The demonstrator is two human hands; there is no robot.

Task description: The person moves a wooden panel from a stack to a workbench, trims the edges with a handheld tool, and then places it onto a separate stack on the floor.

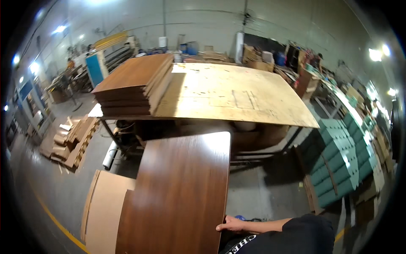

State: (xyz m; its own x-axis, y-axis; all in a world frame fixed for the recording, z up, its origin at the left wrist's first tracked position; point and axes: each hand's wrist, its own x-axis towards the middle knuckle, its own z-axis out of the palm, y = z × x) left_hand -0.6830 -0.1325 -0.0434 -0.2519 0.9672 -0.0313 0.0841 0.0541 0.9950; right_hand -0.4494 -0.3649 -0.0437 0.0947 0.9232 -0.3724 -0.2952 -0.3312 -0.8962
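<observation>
A large dark-brown wood-grain panel (179,186) with a glossy face and rounded far right corner fills the lower middle. Its long right edge is in my right hand (232,223), thumb over the top face and the other fingers mostly hidden below. My left hand is out of view. Beyond the panel's far end stands a work table (237,91) with a pale, marked plywood top. A stack of brown panels (133,76) rests on the table's left part.
At the lower left lies a tan board (108,207) beside the panel. A pallet with wood offcuts (69,142) sits on the left floor. Green stacked pieces (336,156) stand right of the table. A person (319,61) is far back at the right.
</observation>
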